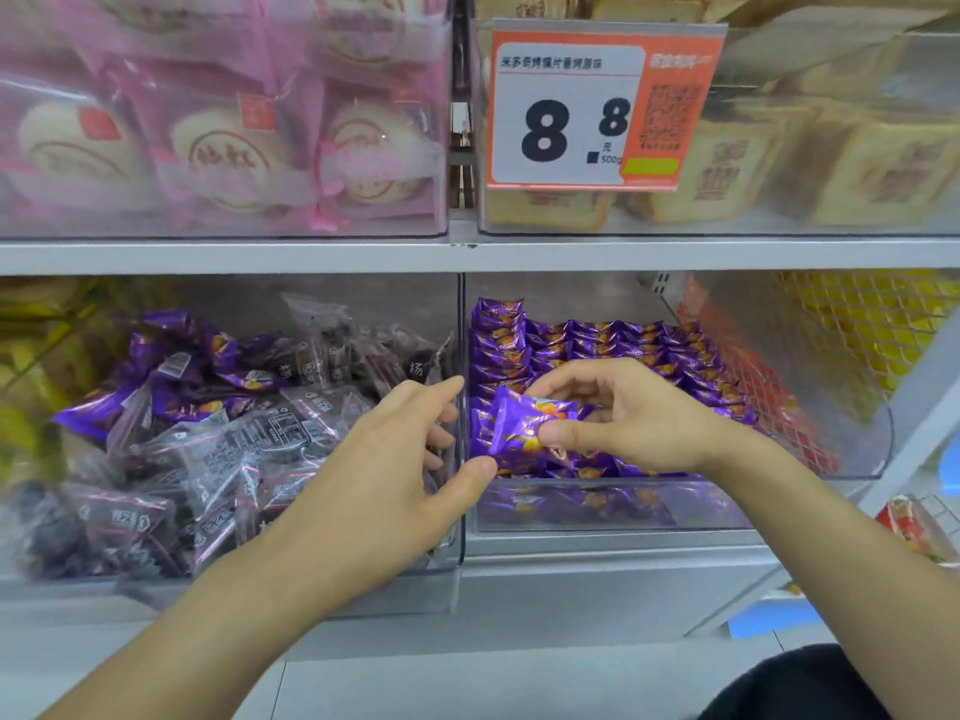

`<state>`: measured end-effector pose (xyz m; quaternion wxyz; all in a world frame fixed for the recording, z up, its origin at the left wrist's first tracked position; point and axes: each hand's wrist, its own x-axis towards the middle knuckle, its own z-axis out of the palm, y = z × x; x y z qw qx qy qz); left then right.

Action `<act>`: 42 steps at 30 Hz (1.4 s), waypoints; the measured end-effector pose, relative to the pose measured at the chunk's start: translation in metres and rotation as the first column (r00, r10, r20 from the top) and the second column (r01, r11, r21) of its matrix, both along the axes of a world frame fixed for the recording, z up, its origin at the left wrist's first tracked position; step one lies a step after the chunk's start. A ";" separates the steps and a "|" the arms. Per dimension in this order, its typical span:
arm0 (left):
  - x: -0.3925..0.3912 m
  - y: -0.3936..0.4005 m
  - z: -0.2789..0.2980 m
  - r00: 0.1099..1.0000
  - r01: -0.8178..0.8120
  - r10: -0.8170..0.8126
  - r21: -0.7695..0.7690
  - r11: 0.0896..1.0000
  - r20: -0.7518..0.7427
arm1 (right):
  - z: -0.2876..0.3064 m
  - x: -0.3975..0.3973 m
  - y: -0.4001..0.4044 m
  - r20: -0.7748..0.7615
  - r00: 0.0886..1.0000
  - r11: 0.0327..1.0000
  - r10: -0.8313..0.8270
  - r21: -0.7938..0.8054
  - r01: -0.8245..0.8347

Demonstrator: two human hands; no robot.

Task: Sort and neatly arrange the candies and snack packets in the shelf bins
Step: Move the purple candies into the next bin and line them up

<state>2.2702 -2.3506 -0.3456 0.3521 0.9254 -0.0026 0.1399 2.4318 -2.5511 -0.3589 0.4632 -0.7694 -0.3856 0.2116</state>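
My right hand (618, 413) pinches a shiny purple snack packet (519, 426) with orange print, holding it just above the front of the right clear bin (597, 517). That bin holds neat rows of the same purple packets (613, 340). My left hand (395, 470) hovers at the divider between the bins, fingers spread, thumb tip close to the held packet; it holds nothing. The left clear bin (447, 558) contains a loose jumble of dark translucent packets (234, 449) mixed with a few purple packets (171, 366).
A grey shelf edge (311, 254) runs above the bins. Pink pastry packets (218, 148) and tan bread packets (857, 163) fill the upper bins. An orange price tag (582, 106) hangs on the upper right bin. Yellow and red netted goods (857, 324) sit to the right.
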 end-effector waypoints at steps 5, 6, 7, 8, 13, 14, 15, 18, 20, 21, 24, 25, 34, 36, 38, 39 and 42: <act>0.000 0.000 -0.001 1.000 0.003 -0.003 0.007 1.000 0.002 | -0.003 -0.001 -0.003 -0.099 0.994 0.996 0.041 -0.081 -0.049; 0.001 0.000 -0.002 1.000 -0.001 0.001 0.006 1.000 0.000 | -0.006 -0.003 -0.001 -0.065 0.997 0.992 0.044 -0.114 -0.051; 0.001 0.000 -0.002 1.000 -0.004 0.004 0.009 1.000 0.000 | -0.008 -0.005 0.002 -0.025 0.999 0.990 0.042 -0.133 -0.045; 0.002 0.000 -0.002 1.000 -0.005 0.005 0.014 1.000 -0.001 | -0.009 -0.006 0.005 0.023 0.999 0.988 0.036 -0.148 -0.032; 0.002 -0.001 -0.002 1.000 -0.004 0.004 0.026 1.000 -0.002 | -0.012 -0.008 0.007 0.227 0.973 0.963 0.043 -0.270 0.020; 0.002 -0.001 -0.001 1.000 -0.005 0.005 0.024 1.000 -0.003 | -0.012 -0.007 0.006 0.220 0.974 0.959 0.046 -0.283 0.019; 0.002 -0.001 -0.001 1.000 -0.005 0.005 0.021 1.000 -0.003 | -0.012 -0.006 0.005 0.200 0.978 0.957 0.054 -0.290 0.006; 0.001 -0.001 -0.001 1.000 -0.005 0.005 0.016 1.000 -0.012 | -0.005 -0.006 0.002 0.040 0.995 0.966 0.087 -0.248 -0.074; 0.001 -0.001 -0.001 1.000 -0.008 0.008 0.014 1.000 -0.018 | -0.004 -0.008 0.001 -0.032 0.996 0.976 0.079 -0.203 -0.084; 0.001 -0.001 -0.001 1.000 -0.010 0.010 0.014 1.000 -0.021 | -0.005 -0.008 0.002 -0.014 0.998 0.977 0.068 -0.200 -0.070; 0.001 -0.002 0.000 1.000 -0.011 0.012 0.016 1.000 -0.025 | -0.010 -0.008 0.004 0.021 0.999 0.981 0.036 -0.191 -0.032; 0.001 -0.003 0.000 1.000 -0.012 0.013 0.019 1.000 -0.025 | -0.011 -0.007 0.005 0.027 0.999 0.983 0.023 -0.182 -0.018; 0.000 -0.003 0.000 0.999 -0.014 0.015 0.029 0.999 -0.033 | -0.004 -0.004 0.010 0.123 0.992 0.990 -0.039 -0.131 0.055; 0.000 -0.003 0.000 0.999 -0.009 0.010 0.027 1.000 -0.033 | -0.002 -0.002 0.006 0.137 0.990 0.986 -0.038 -0.158 0.060; -0.001 -0.003 0.000 0.999 -0.007 0.008 0.027 1.000 -0.035 | -0.002 -0.003 0.006 0.128 0.992 0.979 -0.007 -0.200 0.032; -0.001 -0.002 0.000 0.999 -0.007 0.008 0.027 1.000 -0.036 | -0.003 -0.005 0.007 0.120 0.993 0.976 0.005 -0.216 0.022; 0.000 -0.003 0.000 0.999 -0.007 0.008 0.034 0.999 -0.035 | -0.003 -0.006 0.010 0.154 0.988 0.965 0.002 -0.260 0.038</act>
